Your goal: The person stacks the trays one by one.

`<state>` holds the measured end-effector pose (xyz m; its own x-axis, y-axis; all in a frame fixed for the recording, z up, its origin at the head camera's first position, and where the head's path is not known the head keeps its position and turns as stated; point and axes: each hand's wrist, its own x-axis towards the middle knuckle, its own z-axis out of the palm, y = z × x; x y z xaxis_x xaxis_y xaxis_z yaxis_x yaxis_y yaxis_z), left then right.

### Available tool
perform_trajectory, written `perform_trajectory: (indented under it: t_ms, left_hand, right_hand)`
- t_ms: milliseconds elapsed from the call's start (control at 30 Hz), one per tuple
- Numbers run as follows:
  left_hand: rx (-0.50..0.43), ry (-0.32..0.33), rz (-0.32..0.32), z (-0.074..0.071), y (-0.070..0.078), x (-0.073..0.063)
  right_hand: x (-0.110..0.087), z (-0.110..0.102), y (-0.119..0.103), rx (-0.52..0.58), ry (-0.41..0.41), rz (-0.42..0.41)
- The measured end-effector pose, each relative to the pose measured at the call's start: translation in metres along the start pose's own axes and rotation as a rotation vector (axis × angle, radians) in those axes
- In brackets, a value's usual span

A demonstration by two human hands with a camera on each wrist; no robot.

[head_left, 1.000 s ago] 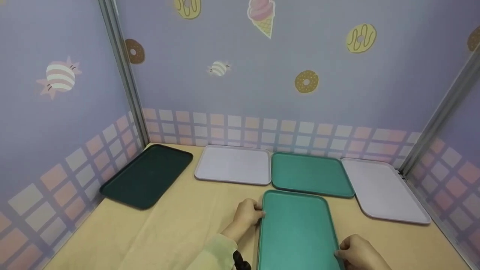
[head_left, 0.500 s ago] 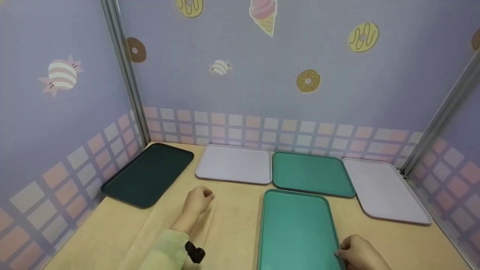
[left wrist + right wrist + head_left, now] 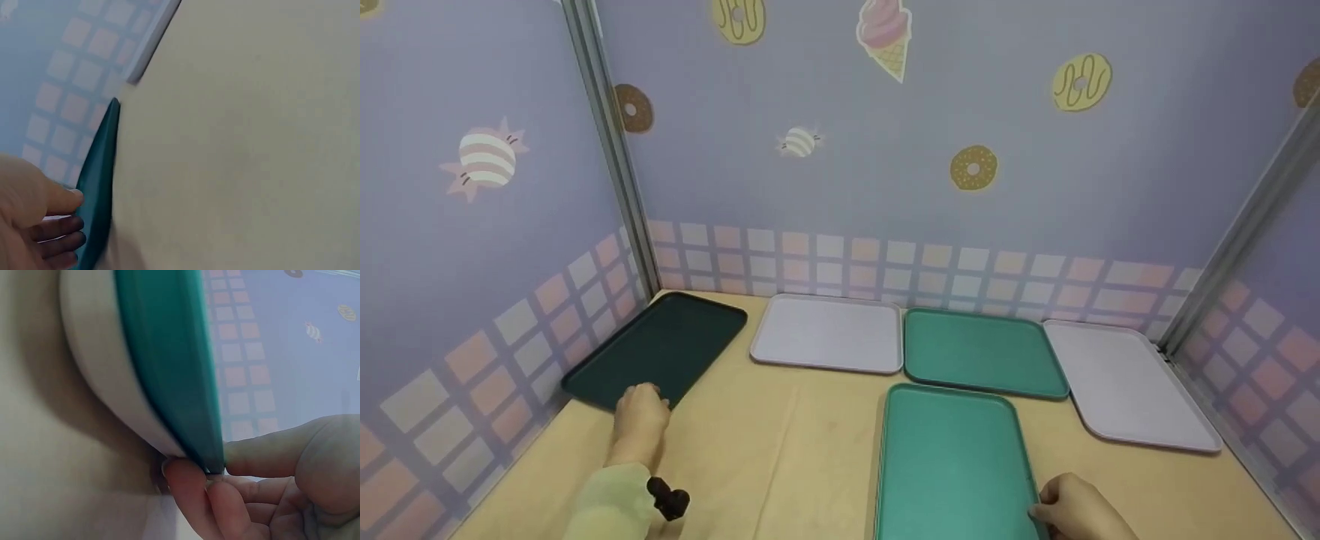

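Observation:
In the head view my left hand (image 3: 640, 424) is at the near corner of a dark green tray (image 3: 664, 345) on the left. The left wrist view shows its thumb and loosely bent fingers right at the edge of that tray (image 3: 98, 185). My right hand (image 3: 1080, 508) pinches the right edge of a lighter green tray (image 3: 956, 465) at the front. Beneath this green tray (image 3: 169, 343) a white tray (image 3: 93, 343) shows in the right wrist view, with the right thumb above and the fingertips under the two rims.
Along the back wall lie a white tray (image 3: 829, 334) and another green tray (image 3: 982, 352). A second white tray (image 3: 1129, 382) lies angled at the right. Patterned walls (image 3: 840, 187) enclose the beige table (image 3: 735, 465) at the back and both sides.
My left hand has let go of the front green tray's left edge and moved left across the table to the dark green tray. The right hand has kept its grip.

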<state>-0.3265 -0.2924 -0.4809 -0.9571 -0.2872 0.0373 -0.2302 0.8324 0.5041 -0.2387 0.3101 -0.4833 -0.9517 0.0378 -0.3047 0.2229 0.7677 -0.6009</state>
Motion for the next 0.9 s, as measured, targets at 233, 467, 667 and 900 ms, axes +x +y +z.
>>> perform_trajectory:
  t_ms: [233, 467, 667, 900]
  left_hand:
    - [0.05, -0.015, 0.045, 0.003, -0.006, 0.002]
    - [0.163, -0.005, 0.104, 0.007, 0.002, 0.0]
    - [0.198, -0.036, 0.135, 0.007, 0.019, -0.015]
    - [0.226, -0.019, 0.224, 0.019, 0.042, -0.046]
  right_hand:
    - [-0.001, 0.0, 0.002, -0.003, 0.002, -0.019]
    - [-0.002, -0.001, 0.001, 0.013, 0.007, -0.014]
    - [-0.001, -0.002, 0.001, 0.035, -0.01, -0.006]
    - [-0.001, -0.001, 0.003, 0.045, -0.03, -0.001]
